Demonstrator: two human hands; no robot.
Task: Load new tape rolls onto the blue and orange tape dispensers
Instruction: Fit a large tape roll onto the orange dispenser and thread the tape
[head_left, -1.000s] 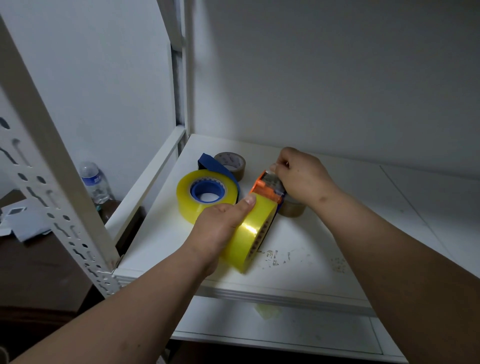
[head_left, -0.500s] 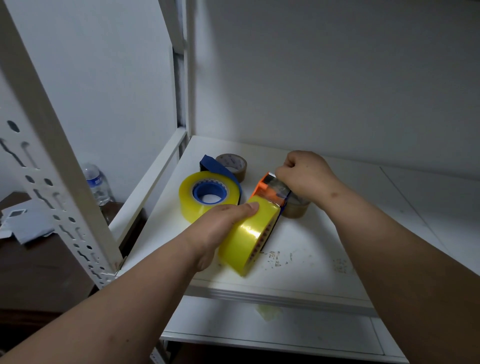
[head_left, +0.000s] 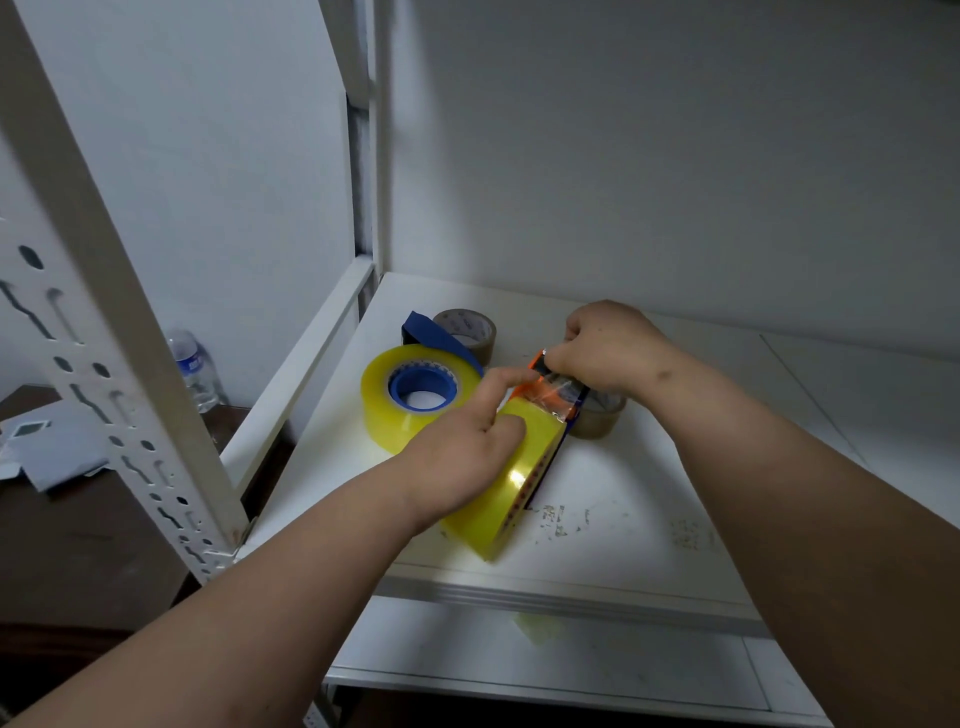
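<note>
Both hands work on the white shelf (head_left: 623, 525): the left hand (head_left: 462, 457) grips the upright yellowish clear tape roll (head_left: 511, 488) on the orange dispenser (head_left: 550, 395), whose long axis runs away from the camera; the right hand (head_left: 608, 348) pinches the dispenser's far end.

A yellow tape roll (head_left: 511, 478) on an orange plastic dispenser (head_left: 550, 391) is gripped by both hands on a white shelf (head_left: 623, 519).

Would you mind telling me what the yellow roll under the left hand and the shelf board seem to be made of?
The yellow roll looks like glossy, translucent plastic film: a bright glare spot sits on its face. The shelf board looks like white-painted metal or laminate, matte, with scuffed speckles; which one cannot be told.
</note>
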